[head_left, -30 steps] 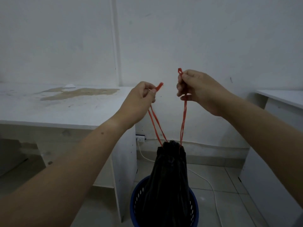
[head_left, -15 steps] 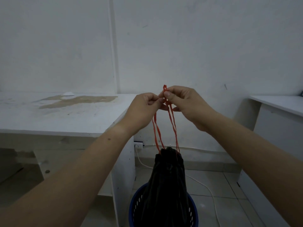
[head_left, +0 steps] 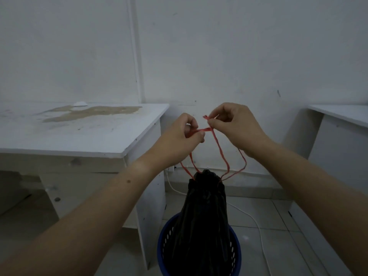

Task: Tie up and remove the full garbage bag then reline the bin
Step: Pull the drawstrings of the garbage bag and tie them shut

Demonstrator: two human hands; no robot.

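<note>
A black garbage bag (head_left: 205,216) stands gathered to a point inside a blue perforated bin (head_left: 165,248) on the floor. Two red drawstring loops (head_left: 221,154) rise from the bag's neck. Above the bag, my left hand (head_left: 177,140) pinches one loop and my right hand (head_left: 235,124) pinches the other. A red strand runs level between the two hands, where the loops cross. The right loop hangs slack below my right wrist.
A white desk (head_left: 83,132) with a brown stained top stands to the left, its side panel next to the bin. Another white desk (head_left: 338,116) is at the right. A white cable (head_left: 256,226) runs from a wall socket across the tiled floor.
Both hands have dropped lower and drawn slightly apart, with the red strands crossed between them. The right loop has gone slack and the view has tilted down.
</note>
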